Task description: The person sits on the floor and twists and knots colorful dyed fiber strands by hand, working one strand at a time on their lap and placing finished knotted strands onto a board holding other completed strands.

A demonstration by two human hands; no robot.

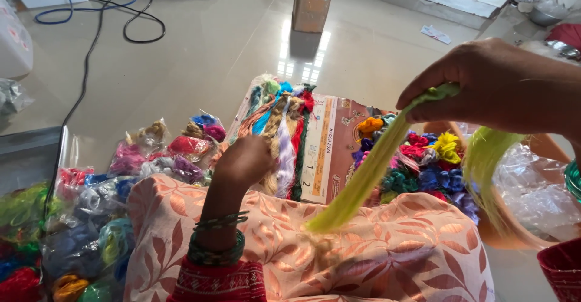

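My right hand (502, 87) is raised at the right and pinches a long hank of lime-green thread (369, 169) that hangs down toward my lap. My left hand (245, 160) reaches forward with bangles on the wrist; its fingers rest on a row of twisted coloured thread skeins (281, 126) laid over a calendar sheet (330, 151). Whether it grips a skein is hidden by the back of the hand. A peach leaf-patterned cloth (387, 253) covers my lap below both hands.
A pile of bright thread bundles (433, 163) lies right of the calendar. Clear bags of coloured thread (91, 217) crowd the left floor. A small cardboard box (311, 3) stands at the back, with black and blue cables (130, 17) at far left.
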